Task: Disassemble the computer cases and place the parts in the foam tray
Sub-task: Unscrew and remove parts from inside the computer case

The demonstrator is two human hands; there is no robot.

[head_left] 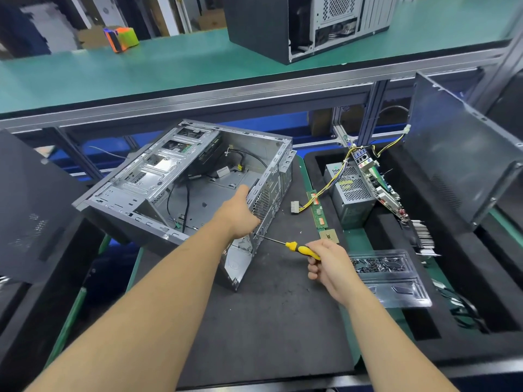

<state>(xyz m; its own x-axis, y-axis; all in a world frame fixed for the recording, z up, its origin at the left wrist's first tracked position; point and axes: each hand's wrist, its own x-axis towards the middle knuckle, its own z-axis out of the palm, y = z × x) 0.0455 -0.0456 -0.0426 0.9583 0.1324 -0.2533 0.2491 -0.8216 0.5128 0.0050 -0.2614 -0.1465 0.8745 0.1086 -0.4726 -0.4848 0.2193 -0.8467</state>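
An open grey computer case [158,182] lies on its side on the dark mat, loose black cables inside. My left hand [240,213] grips the case's perforated rear wall at its top edge. My right hand [328,261] holds a yellow-handled screwdriver [300,248], whose tip touches the case's rear wall low down. The black foam tray [452,278] at right holds a power supply [351,190], a motherboard [382,185] on edge and a heatsink [424,239]. A RAM stick [318,210] and a CPU chip [329,235] lie on the tray's left rim.
A clear plastic tray [387,275] with several screws sits right of my right hand. Black side panels lean at far left [31,210] and far right [464,165]. A second computer case [305,24] stands on the green upper shelf, near an orange-green object [121,38].
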